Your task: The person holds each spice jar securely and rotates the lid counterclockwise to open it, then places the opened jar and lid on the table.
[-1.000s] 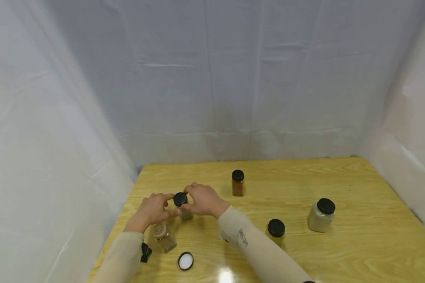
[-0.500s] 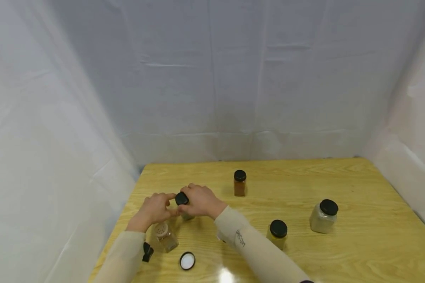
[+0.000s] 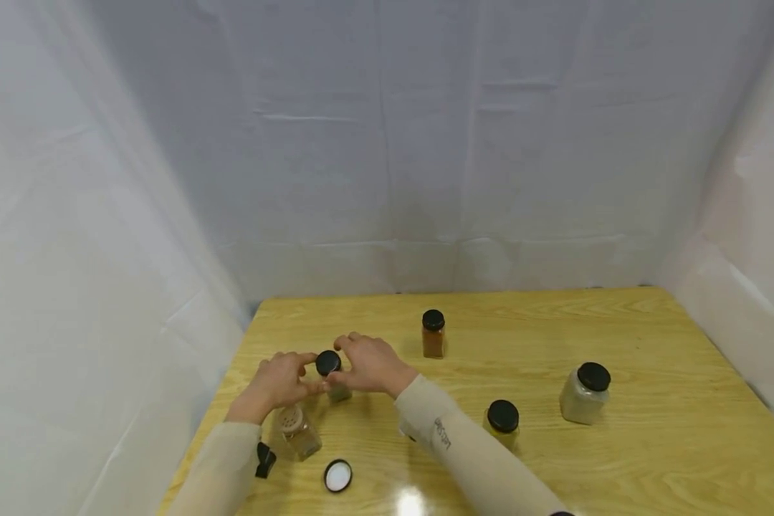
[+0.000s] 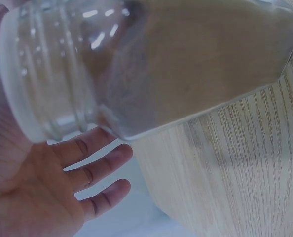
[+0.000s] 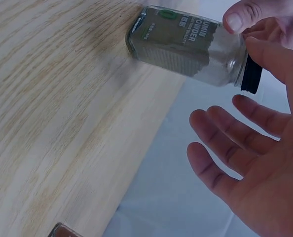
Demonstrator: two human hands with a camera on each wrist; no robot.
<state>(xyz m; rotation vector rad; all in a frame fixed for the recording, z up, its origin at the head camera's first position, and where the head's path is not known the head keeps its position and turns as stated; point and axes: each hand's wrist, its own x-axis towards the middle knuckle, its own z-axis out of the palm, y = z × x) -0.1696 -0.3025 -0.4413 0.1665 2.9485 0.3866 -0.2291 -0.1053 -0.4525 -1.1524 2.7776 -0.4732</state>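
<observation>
Loosening around lid [image 3: 328, 362] since earlier: right fingers [image 5: 218, 138] apart, left fingers [image 3: 306, 357] pinching cumin jar [image 5: 178, 47].

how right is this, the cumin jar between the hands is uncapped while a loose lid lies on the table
Not uncapped: the right wrist view shows a black lid on the cumin jar. The loose lid does lie on the table.

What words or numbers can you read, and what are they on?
"UMIN": on the spice jar; its first letter isn't showing.
"OWDER": beside it, same jar, first letter missing too.
Jar's small print: too small.
Jar's green mark: unclear.
Right sleeve: dark writing, too blurred.
</observation>
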